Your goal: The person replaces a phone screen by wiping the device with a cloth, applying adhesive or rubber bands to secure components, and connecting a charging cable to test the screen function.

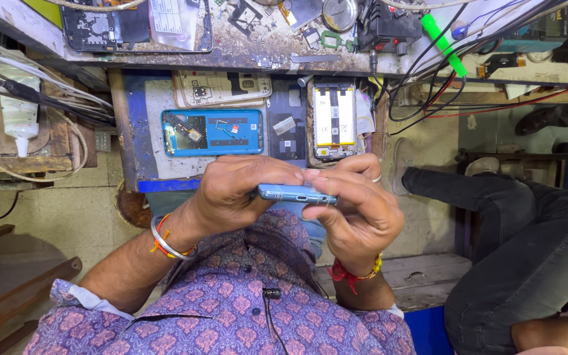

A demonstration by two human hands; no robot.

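While you've got both hands clamped on the blue phone [295,193], held edge-on over your lap just below the bench edge, watch the squeeze. Left hand [235,194] wraps the one end, right hand [356,210] pinches the other w/ fingertips [323,179] on the upper face. Too much thumb pressure could flex or crack the body, imo. If the grip slips it drops to the floor, not the bench. Blue back cover [213,132] and the opened phone w/ exposed battery [334,118] sit near the edge; an elbow bump could knock them off.
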